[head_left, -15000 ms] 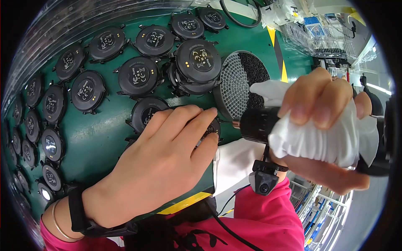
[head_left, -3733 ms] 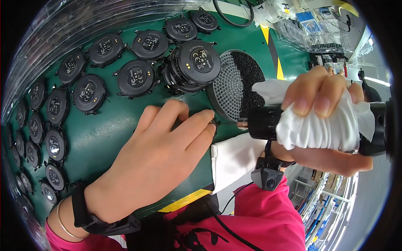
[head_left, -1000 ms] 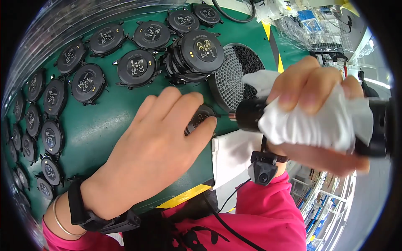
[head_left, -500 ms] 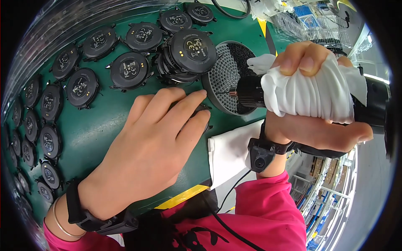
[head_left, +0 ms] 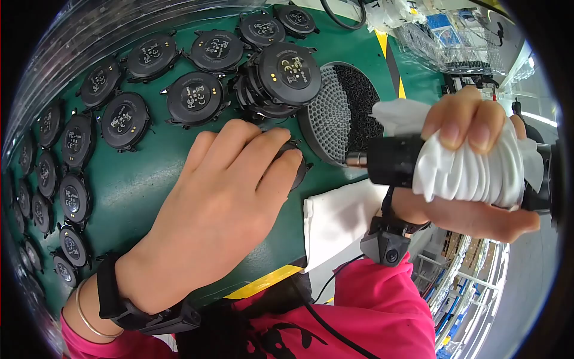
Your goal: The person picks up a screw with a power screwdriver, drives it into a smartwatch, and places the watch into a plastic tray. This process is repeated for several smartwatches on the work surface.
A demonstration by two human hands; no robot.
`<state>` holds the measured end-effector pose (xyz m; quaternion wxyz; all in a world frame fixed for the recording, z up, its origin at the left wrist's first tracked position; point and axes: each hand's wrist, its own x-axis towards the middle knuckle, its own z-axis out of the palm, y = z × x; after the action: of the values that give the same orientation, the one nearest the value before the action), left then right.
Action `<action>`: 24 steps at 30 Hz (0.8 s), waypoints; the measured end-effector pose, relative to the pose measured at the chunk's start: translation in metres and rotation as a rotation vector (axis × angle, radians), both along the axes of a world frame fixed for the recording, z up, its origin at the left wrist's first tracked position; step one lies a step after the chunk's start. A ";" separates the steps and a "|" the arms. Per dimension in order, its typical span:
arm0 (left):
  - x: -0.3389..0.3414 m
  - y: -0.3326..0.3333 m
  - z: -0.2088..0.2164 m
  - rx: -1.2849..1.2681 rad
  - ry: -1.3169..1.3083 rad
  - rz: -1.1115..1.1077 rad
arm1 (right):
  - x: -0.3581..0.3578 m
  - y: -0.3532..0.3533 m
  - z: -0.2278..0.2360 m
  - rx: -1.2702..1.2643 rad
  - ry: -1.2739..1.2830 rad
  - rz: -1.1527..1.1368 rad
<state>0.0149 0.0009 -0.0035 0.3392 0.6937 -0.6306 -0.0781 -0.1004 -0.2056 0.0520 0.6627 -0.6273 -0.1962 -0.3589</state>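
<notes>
My left hand (head_left: 215, 197) curls over a black watch case (head_left: 293, 170) on the green mat, its fingers bent round it and hiding most of it. In my right hand (head_left: 472, 128) is a black electric screwdriver (head_left: 394, 160) wrapped in white cloth (head_left: 466, 173), held sideways with its tip pointing left. That tip hovers by the lower rim of a round grey screw tray (head_left: 327, 119), which has a dimpled left half and small black screws (head_left: 363, 102) heaped on the right. A stack of black watch cases (head_left: 287, 75) stands beyond my left fingers.
Rows of black watch cases (head_left: 124, 121) lie back up across the left and far side of the green mat (head_left: 155, 179). A folded white cloth (head_left: 335, 221) lies at the near edge, by yellow-black tape (head_left: 263, 282). Clear plastic bags (head_left: 418, 42) sit at the far right.
My right hand has drawn the screwdriver down and to the right, from over the screw tray to its lower edge. The left hand stays on the watch case.
</notes>
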 end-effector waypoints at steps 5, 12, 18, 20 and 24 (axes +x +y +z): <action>0.000 -0.002 0.000 0.003 -0.010 -0.013 | -0.004 0.004 0.004 -0.133 0.058 0.004; 0.000 -0.001 0.001 0.019 -0.016 -0.011 | 0.001 0.016 0.011 -0.346 0.149 0.031; 0.000 0.000 -0.002 -0.027 -0.021 -0.006 | 0.011 0.026 0.005 -0.410 0.189 0.049; 0.000 0.002 -0.001 -0.037 -0.030 -0.001 | 0.011 0.023 -0.003 -0.277 0.160 0.052; 0.001 0.002 0.008 -0.013 -0.042 -0.012 | 0.010 0.010 -0.006 -0.028 0.079 0.043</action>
<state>0.0159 0.0024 0.0048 0.3297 0.6891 -0.6423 -0.0614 -0.0908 -0.1954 0.0461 0.6689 -0.6457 -0.1883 -0.3165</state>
